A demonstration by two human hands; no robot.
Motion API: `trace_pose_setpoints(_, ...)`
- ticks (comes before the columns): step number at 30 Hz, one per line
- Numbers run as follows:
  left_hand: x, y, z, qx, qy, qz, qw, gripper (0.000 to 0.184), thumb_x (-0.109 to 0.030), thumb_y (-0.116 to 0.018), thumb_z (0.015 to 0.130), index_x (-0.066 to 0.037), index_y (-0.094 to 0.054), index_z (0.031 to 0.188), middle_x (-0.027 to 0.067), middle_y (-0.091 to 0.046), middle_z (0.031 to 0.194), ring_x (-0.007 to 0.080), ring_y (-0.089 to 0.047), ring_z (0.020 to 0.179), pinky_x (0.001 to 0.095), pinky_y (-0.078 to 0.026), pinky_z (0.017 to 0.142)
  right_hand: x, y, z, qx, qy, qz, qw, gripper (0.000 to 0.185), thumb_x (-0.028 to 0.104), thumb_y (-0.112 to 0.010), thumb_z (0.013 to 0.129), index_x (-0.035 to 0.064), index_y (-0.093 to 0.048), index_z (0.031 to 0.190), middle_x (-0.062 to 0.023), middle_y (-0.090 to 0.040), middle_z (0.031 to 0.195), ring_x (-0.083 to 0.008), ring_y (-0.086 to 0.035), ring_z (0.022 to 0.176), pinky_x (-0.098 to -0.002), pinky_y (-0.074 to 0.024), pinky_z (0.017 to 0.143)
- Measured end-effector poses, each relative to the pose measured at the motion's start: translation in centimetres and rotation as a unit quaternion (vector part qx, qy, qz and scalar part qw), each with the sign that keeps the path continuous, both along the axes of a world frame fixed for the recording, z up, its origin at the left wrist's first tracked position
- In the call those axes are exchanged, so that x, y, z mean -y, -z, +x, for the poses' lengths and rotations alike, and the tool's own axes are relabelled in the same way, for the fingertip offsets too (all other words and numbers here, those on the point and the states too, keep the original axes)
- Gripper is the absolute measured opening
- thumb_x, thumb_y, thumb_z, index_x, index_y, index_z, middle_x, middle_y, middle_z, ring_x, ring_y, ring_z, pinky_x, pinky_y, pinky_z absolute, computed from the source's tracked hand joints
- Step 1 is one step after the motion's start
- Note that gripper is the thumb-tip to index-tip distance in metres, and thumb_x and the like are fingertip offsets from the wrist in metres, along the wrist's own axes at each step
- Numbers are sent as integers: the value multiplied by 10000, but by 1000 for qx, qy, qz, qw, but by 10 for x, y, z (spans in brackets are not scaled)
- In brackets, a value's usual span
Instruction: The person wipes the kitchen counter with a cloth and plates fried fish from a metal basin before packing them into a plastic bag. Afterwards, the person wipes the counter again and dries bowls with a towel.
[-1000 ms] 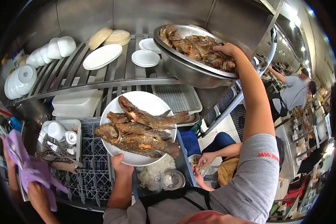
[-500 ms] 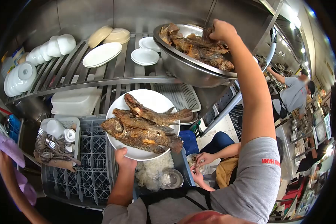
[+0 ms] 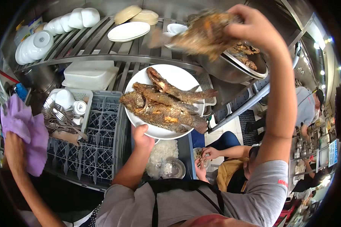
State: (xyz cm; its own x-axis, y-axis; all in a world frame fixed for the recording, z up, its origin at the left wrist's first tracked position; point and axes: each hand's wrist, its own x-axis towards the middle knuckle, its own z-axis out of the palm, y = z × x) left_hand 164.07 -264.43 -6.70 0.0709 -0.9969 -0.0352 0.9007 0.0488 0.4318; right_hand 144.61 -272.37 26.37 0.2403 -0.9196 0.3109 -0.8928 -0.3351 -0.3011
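My left hand (image 3: 143, 139) grips the near rim of a round white plate (image 3: 185, 75), thumb on top. Browned fried fish (image 3: 161, 113) lie side by side on it, some tails past the rim. Raised at the upper right, my right hand (image 3: 250, 26) is closed round another fried fish (image 3: 206, 34), blurred by motion and held above the shelf, apart from the plate. Behind and below that hand stands a large steel bowl (image 3: 231, 73) with more fried fish, partly hidden by the held fish and my arm.
Stacked white bowls (image 3: 41, 39) and an oval plate (image 3: 129, 31) stand on the slatted shelf (image 3: 102, 58). Below are a dish rack (image 3: 102, 130) and a cutlery basket (image 3: 89, 99). At left, another person's hand holds a purple cloth (image 3: 22, 121); a seated person's hands (image 3: 208, 153) are at right.
My right hand has lifted a fried fish out of the steel bowl and moved it left. The view has shifted. The purple cloth at left has come further into view.
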Motion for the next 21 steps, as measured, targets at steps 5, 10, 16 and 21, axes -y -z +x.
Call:
trace_pose_setpoints(5, -6, -4, -12, -7, -43, 11, 999, 562, -176, -487, 590, -54, -397, 1132, 77, -489, 1050, 240, -462, 997, 380, -348, 882, -9, 89, 37, 181, -27, 175, 967, 332, 104, -614, 622, -14, -502, 912, -43, -553, 766, -102, -514, 684, -227, -422, 643)
trace_pose_setpoints(10, -8, -9, -7, -8, -44, 16, 999, 539, -170, -462, 605, -47, -399, 1125, 86, -484, 1060, 247, -461, 999, 376, -351, 882, 5, 125, 17, 293, -41, 282, 913, 297, 71, -598, 644, 5, -491, 914, -26, -541, 788, -88, -504, 719, -208, -410, 670)
trace_pose_setpoints(16, 9, 4, 7, -35, 45, -39, 998, 710, -85, -438, 595, -58, -209, 1267, 124, -353, 1209, 260, -370, 1112, 389, -292, 946, -11, 82, 7, 244, -98, 237, 935, 285, 59, -586, 668, 49, -468, 927, 11, -524, 799, -58, -483, 717, -196, -410, 660)
trace_pose_setpoints(21, 5, -4, -6, -7, 2, 8, 1000, 611, -107, -452, 626, -47, -298, 1214, 111, -418, 1158, 253, -411, 1077, 387, -318, 925, -32, 125, 31, 359, -68, 154, 918, 282, 94, -637, 655, 25, -494, 889, -15, -546, 789, -76, -499, 716, -227, -422, 673)
